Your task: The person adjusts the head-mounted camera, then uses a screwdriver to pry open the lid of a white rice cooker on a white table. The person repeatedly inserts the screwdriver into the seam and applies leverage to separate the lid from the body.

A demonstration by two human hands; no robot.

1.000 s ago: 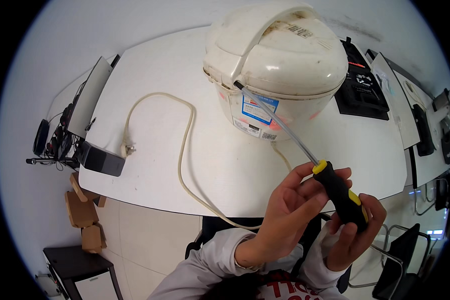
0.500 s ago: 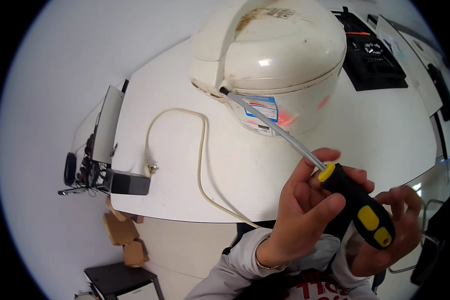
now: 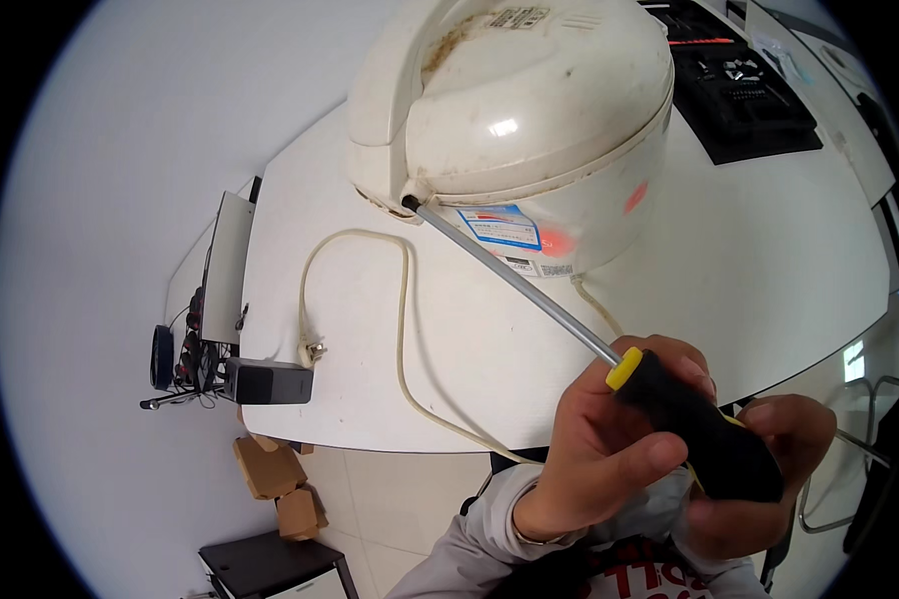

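Two hands on a single screwdriver (image 3: 514, 282), held over the near edge of the bench (image 3: 749, 270). Noted beside the yellow collar: left hand (image 3: 599, 439), thumb in front, fingers curled behind, cupping the black-and-yellow grip (image 3: 709, 429). Noted at the butt end: right hand (image 3: 804, 449), pinching the grip between thumb and bent fingers. Cannot tell, from this view, how firmly in either case.

Governing relation: long axis slanting from the near edge, right of its middle, up and away toward the far left. Nearer to the tip: left hand. Directly behind on the same line: right hand.

Recorded next, toward the left edge: pale power cord (image 3: 402, 329), looping from its plug (image 3: 312, 351) back over the near edge beside the left wrist. At the near left corner, close to the plug: dark grey box (image 3: 275, 382).

Farther back, toward the far edge: soiled white rice cooker (image 3: 539, 130), lid down, with a blue-and-white label (image 3: 499, 228) below the seam. Seen at the tip: overlap with a small recess at the base of the lid's carrying handle (image 3: 390, 110). Cannot tell whether seated there or merely aligned in front.

Toward the far right corner: black tool case (image 3: 759, 120), with small metal fittings inside.
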